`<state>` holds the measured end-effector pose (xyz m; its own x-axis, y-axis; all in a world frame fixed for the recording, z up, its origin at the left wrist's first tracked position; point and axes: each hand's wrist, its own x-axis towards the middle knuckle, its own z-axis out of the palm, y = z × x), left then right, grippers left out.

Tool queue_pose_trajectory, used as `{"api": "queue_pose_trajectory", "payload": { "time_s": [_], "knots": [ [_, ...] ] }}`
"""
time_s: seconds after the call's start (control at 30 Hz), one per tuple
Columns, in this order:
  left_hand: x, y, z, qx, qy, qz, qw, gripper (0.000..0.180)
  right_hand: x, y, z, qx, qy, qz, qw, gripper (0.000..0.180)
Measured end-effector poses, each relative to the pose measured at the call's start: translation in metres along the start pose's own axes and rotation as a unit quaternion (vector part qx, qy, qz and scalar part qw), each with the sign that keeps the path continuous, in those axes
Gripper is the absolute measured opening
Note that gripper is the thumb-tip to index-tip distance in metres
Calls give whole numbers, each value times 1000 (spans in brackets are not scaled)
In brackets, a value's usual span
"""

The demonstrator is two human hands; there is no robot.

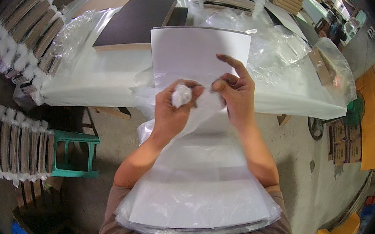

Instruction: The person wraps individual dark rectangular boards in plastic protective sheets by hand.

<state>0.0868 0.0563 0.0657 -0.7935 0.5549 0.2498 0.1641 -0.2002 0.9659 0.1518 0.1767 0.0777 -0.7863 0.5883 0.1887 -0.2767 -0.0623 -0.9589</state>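
Observation:
My left hand (168,112) is closed around clear plastic, and a crumpled wad of plastic (181,96) bulges out of the fist. Facing it, my right hand (241,95) pinches the plastic film (207,100) between the thumb and curled fingers, its index finger raised. Between the hands the film is smeared and hard to make out. Just beyond them, a white rectangular sheet or board (199,49) lies at the table's near side. Against my body rests a flat white stack in clear plastic (196,205), below both hands.
Dark flat boards (136,18) lie on the plastic-covered table (95,80). Loose clear plastic (277,48) is heaped at the right, near a bagged brown item (323,67). Plastic-wrapped stacks (11,144) stand at the left beside a green stool (76,153). Cartons (344,142) sit at the right.

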Motion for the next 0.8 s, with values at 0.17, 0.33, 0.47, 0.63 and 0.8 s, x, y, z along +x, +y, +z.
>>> {"api": "queue_pose_trajectory", "payload": {
  "time_s": [0.17, 0.33, 0.47, 0.63, 0.8],
  "knots": [
    [-2, -2, -3, 2, 46, -7, 999, 13, -1, -4, 0, 18, -30, -12, 999, 31],
    [-4, -8, -3, 20, 45, 22, 999, 14, 3, 12, -4, -102, -59, -89, 989, 33],
    [-7, -6, -6, 26, 48, 38, 998, 13, 0, 5, -3, -27, -77, -37, 996, 30],
    [-7, -7, -5, -17, 19, 74, 997, 8, -4, -11, 2, 45, -123, 29, 991, 24],
    [-6, -8, -10, 18, 18, 32, 999, 10, -2, 10, -1, 12, -77, -19, 997, 19]
  ]
}}
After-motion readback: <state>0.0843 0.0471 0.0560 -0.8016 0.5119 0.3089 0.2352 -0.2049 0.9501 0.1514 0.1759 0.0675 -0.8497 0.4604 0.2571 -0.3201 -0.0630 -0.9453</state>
